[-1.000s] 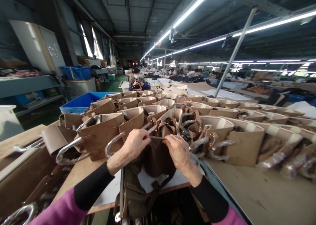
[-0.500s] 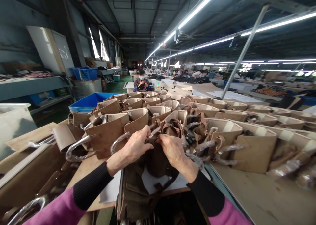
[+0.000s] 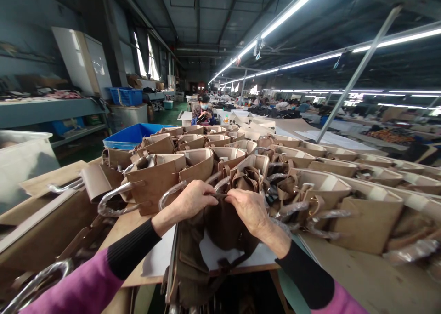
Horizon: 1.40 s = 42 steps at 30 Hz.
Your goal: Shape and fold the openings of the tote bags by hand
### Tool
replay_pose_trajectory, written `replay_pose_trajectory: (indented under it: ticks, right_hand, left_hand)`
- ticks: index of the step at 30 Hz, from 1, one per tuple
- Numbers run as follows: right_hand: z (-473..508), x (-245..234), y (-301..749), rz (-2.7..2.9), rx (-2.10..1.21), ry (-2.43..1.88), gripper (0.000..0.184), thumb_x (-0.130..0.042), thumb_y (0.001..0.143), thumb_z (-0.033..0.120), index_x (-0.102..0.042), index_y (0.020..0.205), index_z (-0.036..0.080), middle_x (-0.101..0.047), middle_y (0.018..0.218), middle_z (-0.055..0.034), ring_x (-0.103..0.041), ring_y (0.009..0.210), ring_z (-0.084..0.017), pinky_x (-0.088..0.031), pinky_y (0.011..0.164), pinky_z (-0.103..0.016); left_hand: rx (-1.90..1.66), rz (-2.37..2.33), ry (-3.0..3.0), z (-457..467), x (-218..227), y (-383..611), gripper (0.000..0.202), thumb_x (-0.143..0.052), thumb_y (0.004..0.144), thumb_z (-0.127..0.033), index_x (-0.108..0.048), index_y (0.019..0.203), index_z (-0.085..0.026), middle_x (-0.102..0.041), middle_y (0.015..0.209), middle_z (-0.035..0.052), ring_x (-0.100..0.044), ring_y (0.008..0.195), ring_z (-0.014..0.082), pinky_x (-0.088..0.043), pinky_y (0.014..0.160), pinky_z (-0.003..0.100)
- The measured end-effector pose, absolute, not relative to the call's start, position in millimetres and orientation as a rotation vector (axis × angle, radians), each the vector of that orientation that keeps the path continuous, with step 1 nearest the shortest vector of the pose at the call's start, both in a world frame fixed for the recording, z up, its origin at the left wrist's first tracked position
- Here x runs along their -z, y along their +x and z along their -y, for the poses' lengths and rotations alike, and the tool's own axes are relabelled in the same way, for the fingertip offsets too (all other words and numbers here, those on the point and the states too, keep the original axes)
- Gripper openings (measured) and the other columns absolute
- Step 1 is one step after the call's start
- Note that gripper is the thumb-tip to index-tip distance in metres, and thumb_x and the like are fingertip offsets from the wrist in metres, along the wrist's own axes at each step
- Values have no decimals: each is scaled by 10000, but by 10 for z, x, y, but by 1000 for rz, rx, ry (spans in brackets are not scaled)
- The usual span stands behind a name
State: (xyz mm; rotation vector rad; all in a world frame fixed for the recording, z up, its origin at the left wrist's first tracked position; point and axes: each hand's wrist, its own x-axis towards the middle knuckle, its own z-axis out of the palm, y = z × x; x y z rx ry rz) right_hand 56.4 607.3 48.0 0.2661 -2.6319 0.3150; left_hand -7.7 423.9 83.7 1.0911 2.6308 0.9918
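Dark-brown bag piece (image 3: 223,225) has its far edge pinched by the left hand (image 3: 195,200) and the right hand (image 3: 251,212); equal pull should, I think, keep it straight.

1. No readable text, brands, numbers or signs in view.
2. Brown piece (image 3: 223,226) and tan bags (image 3: 156,183): nothing legible on either.
3. White cabinet (image 3: 84,61): pale curved marks on its side, can't tell if writing or glare.
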Motion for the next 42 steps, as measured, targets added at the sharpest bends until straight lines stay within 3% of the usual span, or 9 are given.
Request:
replay_pose_trajectory:
  ticks: [11,13,15,17,19,27,32,38,42]
  right_hand:
    - [-5980,-669,423,2760,-615,419,169,-541,905,184,-679,828,247,-675,756,18,-623,771,-165,-346,622,-232]
    - [-5968,-691,371,2788,-675,485,154,-561,862,130,-673,845,235,-680,781,15,-624,799,-164,-357,642,-226]
    - [-5985,-707,346,2816,-722,522,171,-569,818,79,-663,819,222,-675,768,18,-620,788,-160,-362,650,-222]
    - [-6023,-722,350,2845,-757,532,179,-566,789,54,-652,778,211,-665,746,24,-613,762,-155,-364,649,-221]
    - [-6061,-742,377,2879,-780,526,171,-568,768,53,-646,756,205,-655,730,31,-606,740,-156,-361,627,-222]
    - [-6064,-877,597,2978,-653,419,174,-592,710,68,-562,596,195,-524,576,43,-526,611,-149,-267,535,-239]
    - [-6071,-757,715,2967,-565,247,138,-592,725,65,-579,666,189,-589,671,-5,-552,717,-187,-287,598,-265]
    - [-6069,-680,809,2969,-602,93,155,-598,770,97,-579,656,200,-598,623,14,-581,683,-171,-307,577,-250]
    - [-6073,-698,813,2960,-608,59,158,-603,749,72,-602,659,202,-605,639,12,-597,720,-173,-319,591,-245]
  left_hand:
    - [-1036,-2599,976,-4298,-875,-84,180,-587,698,-288,-696,714,-146,-543,568,-43,-498,593,125,-331,553,226]
    - [-916,-2663,983,-4272,-906,-65,193,-627,670,-305,-681,781,-156,-592,651,-27,-538,650,150,-353,581,232]
    - [-675,-2800,936,-4218,-923,-20,340,-676,622,-311,-650,929,-167,-647,804,21,-583,767,210,-387,642,263]
    - [-435,-2941,823,-4145,-907,33,457,-669,617,-268,-589,1055,-161,-656,939,88,-595,881,267,-408,702,306]
    - [-349,-2998,712,-4064,-859,60,442,-614,632,-191,-561,1069,-160,-650,997,115,-593,945,279,-416,731,319]
    - [-709,-2504,1003,-3832,-872,-314,426,-493,550,-69,-650,926,-194,-674,794,-14,-610,765,172,-415,614,213]
    - [-597,-2459,1280,-3922,-958,-393,392,-493,583,-72,-647,925,-185,-676,893,3,-599,842,181,-424,727,228]
    - [-552,-2677,1533,-4012,-894,-77,419,-489,664,-88,-523,1062,-214,-626,954,11,-585,865,192,-398,741,259]
    - [-535,-2683,1649,-4041,-914,63,301,-475,721,-96,-528,995,-208,-592,984,13,-580,855,172,-398,739,251]
